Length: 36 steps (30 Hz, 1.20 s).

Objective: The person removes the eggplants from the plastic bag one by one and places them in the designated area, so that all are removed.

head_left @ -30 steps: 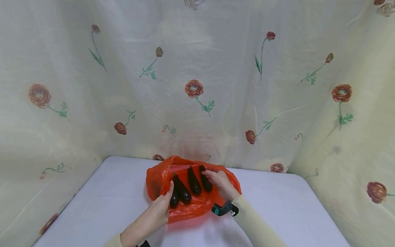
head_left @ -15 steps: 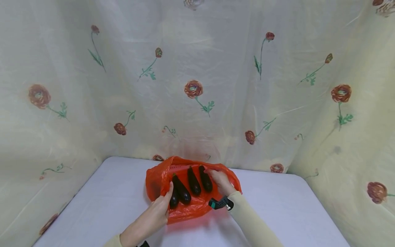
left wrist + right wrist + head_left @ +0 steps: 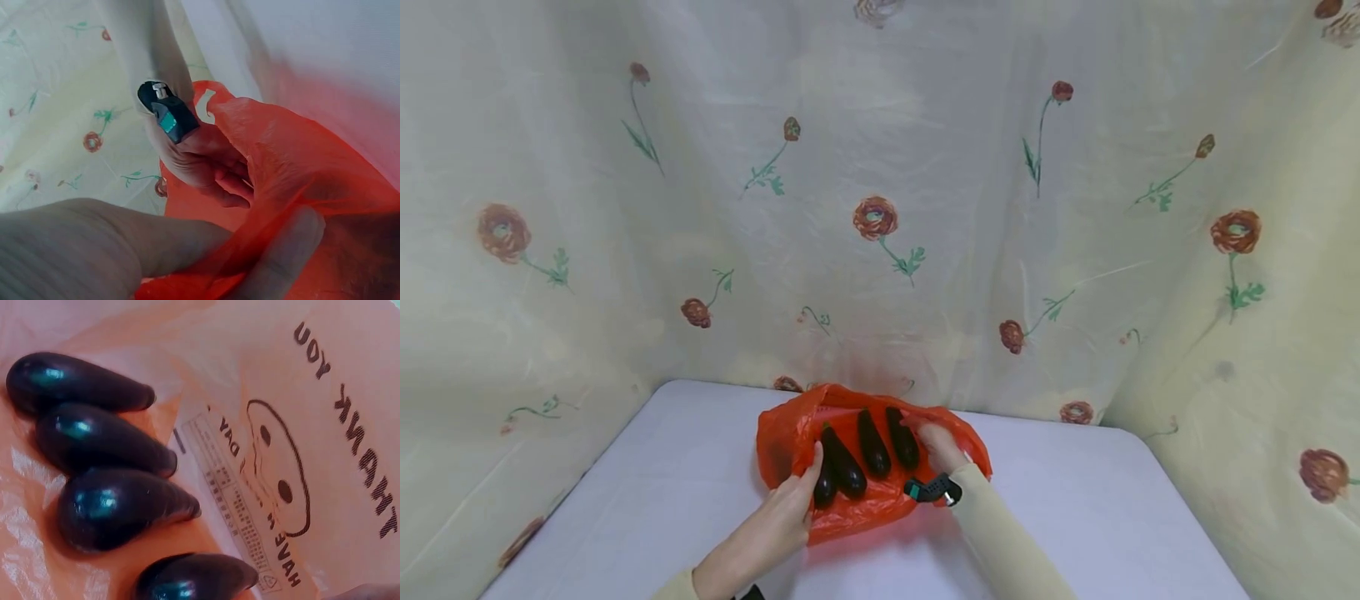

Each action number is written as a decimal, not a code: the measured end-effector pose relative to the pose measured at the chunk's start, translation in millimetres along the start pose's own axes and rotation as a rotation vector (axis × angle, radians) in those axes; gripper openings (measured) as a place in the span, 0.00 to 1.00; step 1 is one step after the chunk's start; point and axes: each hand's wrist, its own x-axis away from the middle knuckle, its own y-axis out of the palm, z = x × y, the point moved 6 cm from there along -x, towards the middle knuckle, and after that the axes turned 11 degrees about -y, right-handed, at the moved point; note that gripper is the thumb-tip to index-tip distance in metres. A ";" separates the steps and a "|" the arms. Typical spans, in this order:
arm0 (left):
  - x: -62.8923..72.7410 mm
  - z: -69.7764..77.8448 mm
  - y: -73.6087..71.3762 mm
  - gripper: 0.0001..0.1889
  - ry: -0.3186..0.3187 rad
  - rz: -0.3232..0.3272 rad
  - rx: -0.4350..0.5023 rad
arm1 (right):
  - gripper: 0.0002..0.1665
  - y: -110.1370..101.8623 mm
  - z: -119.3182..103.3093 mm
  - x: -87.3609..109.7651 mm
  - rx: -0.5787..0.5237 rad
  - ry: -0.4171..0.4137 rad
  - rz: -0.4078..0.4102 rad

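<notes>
A red plastic bag (image 3: 865, 518) lies with its mouth spread, several dark purple eggplants (image 3: 874, 443) inside it. My left hand (image 3: 787, 506) pinches the bag's near left edge; in the left wrist view the film passes between its thumb and fingers (image 3: 289, 250). At the right side of the mouth my right hand (image 3: 938, 443) reaches inside, fingers loosely bent, close beside the rightmost eggplant (image 3: 903, 439). Its fingertips are partly hidden. In the right wrist view the eggplants (image 3: 94, 440) lie side by side, and only a sliver of that hand (image 3: 369, 592) shows.
The bag rests on a white table (image 3: 1075, 508) with rounded far corners. Behind and at both sides hangs a flowered curtain (image 3: 955, 250). Printed lettering and a smiling face (image 3: 281, 462) show on the bag's inner wall.
My right hand's fingers have come off the rightmost eggplant and shifted slightly right and deeper into the bag, while its wrist swung left. The left hand keeps its grip in place.
</notes>
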 end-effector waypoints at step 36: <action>-2.2 -1.1 2.0 0.48 -0.024 -0.006 -0.027 | 0.16 20.4 -47.6 28.9 0.197 0.338 0.062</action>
